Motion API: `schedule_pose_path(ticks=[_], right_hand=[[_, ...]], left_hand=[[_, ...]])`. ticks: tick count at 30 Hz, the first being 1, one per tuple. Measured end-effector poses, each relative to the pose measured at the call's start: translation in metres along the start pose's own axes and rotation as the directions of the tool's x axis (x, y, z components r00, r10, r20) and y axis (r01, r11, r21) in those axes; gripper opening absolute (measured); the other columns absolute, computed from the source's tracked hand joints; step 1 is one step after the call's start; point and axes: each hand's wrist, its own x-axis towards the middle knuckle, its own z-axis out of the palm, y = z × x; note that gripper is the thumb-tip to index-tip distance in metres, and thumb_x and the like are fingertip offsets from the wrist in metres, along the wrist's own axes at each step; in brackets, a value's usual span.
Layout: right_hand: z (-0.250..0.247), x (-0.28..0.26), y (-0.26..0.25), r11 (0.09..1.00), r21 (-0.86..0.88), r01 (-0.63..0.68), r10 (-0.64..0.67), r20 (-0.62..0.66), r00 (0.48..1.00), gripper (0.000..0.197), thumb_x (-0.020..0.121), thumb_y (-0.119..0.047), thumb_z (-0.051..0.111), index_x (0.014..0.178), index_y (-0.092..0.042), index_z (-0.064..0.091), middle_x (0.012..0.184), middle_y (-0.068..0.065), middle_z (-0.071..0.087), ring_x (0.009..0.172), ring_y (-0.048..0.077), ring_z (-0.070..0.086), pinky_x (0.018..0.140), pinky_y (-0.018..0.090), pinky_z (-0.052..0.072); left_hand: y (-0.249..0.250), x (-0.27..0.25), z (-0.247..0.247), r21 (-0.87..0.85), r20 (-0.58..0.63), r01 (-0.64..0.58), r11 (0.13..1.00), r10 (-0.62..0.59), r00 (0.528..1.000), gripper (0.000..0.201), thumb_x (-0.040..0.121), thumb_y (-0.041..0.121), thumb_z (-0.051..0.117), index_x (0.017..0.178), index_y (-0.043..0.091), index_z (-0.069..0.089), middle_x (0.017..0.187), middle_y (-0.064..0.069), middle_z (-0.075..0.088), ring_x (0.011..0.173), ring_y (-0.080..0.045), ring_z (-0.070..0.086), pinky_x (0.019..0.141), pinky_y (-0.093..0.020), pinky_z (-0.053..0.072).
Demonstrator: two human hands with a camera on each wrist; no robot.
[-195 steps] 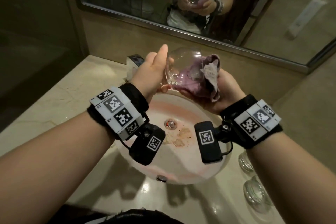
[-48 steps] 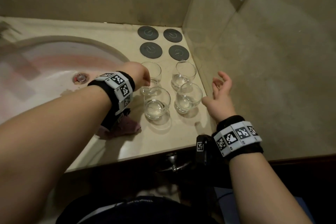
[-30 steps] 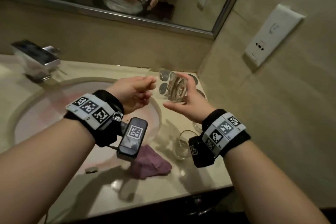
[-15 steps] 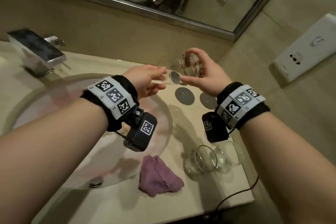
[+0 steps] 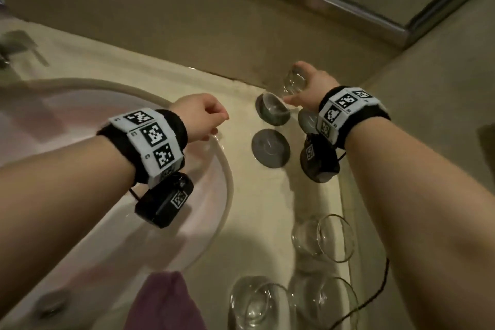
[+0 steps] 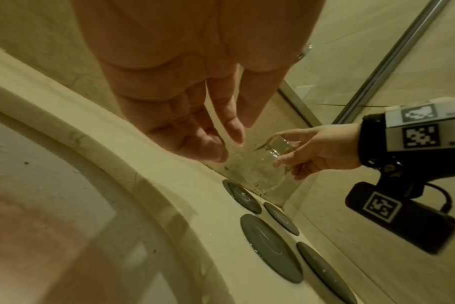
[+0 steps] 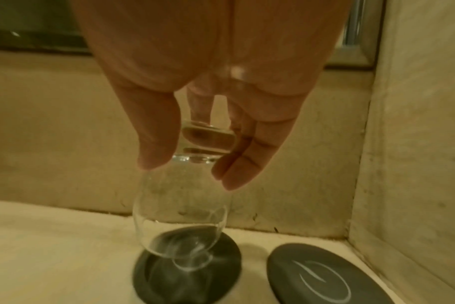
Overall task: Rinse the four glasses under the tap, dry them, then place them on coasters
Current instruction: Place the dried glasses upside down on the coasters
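Observation:
My right hand (image 5: pixel 293 90) grips a clear glass (image 5: pixel 294 78) by its base, mouth down, in the back right corner of the counter. In the right wrist view the glass (image 7: pixel 179 205) hangs from my right hand (image 7: pixel 192 170) with its rim over a dark round coaster (image 7: pixel 187 273); whether the two touch I cannot tell. My left hand (image 5: pixel 211 120) hovers over the sink rim, fingers relaxed, holding nothing. In the left wrist view my left hand (image 6: pixel 221 135) sits left of the glass (image 6: pixel 269 166). Three more glasses (image 5: pixel 321 238) stand near the counter's front right.
Several dark coasters (image 5: pixel 270 148) lie in a square by the side wall (image 5: pixel 428 88); one (image 7: pixel 322 275) sits right of the held glass. A purple cloth (image 5: pixel 166 303) lies at the front by the sink basin (image 5: pixel 209 236). The tap (image 5: pixel 16 45) is far left.
Half a second ago both hands held the glass near chest height. My left hand has let go, and my right hand has carried the glass down to the far coasters, mouth down.

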Motion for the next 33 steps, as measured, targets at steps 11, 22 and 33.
schedule_pose_path(ticks=[11,22,33], right_hand=[[0.016,0.023,0.01,0.997,-0.074,0.001,0.003,0.059,0.998,0.081,0.083,-0.036,0.069,0.148,-0.034,0.02,0.146,0.013,0.033,0.124,0.031,0.047,0.096,0.037,0.042],[0.016,0.018,-0.005,0.992,-0.122,-0.03,0.044,0.11,0.993,0.09,0.084,-0.031,0.068,0.15,-0.036,0.007,0.156,0.011,0.012,0.133,0.035,0.038,0.102,0.044,0.041],[0.003,-0.042,0.002,0.996,-0.09,-0.01,0.014,0.036,0.999,0.078,0.087,-0.036,0.064,0.15,-0.029,0.019,0.155,0.007,0.012,0.126,0.03,0.046,0.097,0.034,0.041]], left_hand=[[-0.001,0.018,0.015,0.011,0.048,0.053,0.999,-0.054,0.997,0.01,0.093,0.019,0.054,0.086,0.018,0.062,0.086,0.005,0.059,0.077,-0.011,0.061,0.071,-0.028,0.053],[-0.007,0.011,0.006,0.027,0.095,0.042,0.999,-0.044,0.994,0.012,0.094,0.018,0.052,0.096,0.013,0.063,0.088,0.004,0.063,0.074,-0.008,0.059,0.062,-0.019,0.048],[0.015,-0.047,0.021,0.307,0.349,-0.185,0.933,0.071,0.934,0.01,0.093,0.027,0.053,0.091,0.023,0.061,0.085,0.01,0.065,0.058,-0.003,0.052,0.056,-0.015,0.04]])
